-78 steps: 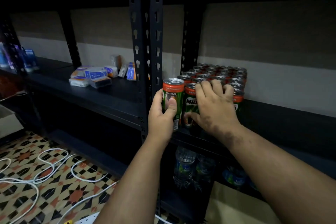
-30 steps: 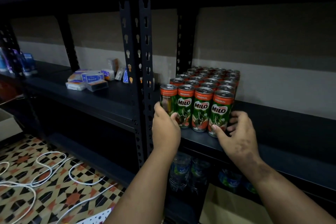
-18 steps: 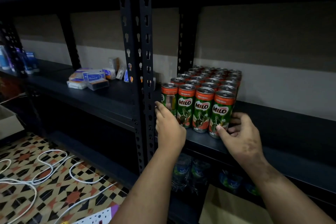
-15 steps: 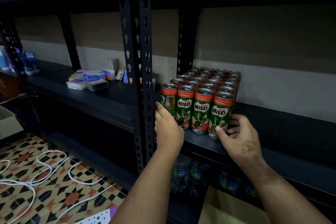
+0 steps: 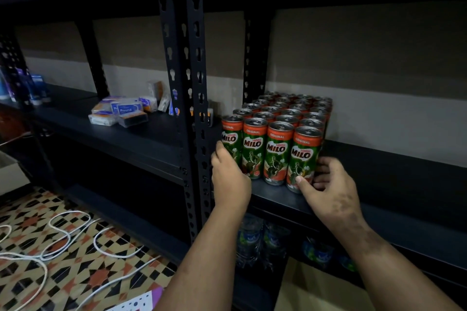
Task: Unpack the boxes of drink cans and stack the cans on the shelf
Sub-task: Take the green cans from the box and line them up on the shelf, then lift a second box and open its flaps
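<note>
With Milo cans (image 5: 275,131) blocked mid-frame on shelf (image 5: 379,166), left hand (image 5: 228,179) cups the leftmost can (image 5: 231,144), right hand (image 5: 328,189) pinches the rightmost can (image 5: 302,159); boxes unseen, remainder unclear.

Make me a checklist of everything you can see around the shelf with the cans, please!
Surface: dark metal shelf, bare to the right of the cans.
Job's things: Milo cans upright in a tight block, four across the front row.
Clutter: small boxes on the neighbouring shelf; water bottles on the level below.
Hands: left hand grips the leftmost front can; right hand pinches the rightmost front can near its base.
Cables: white cord looped on the patterned floor.
Surroundings: plain wall behind; cardboard box below.
</note>
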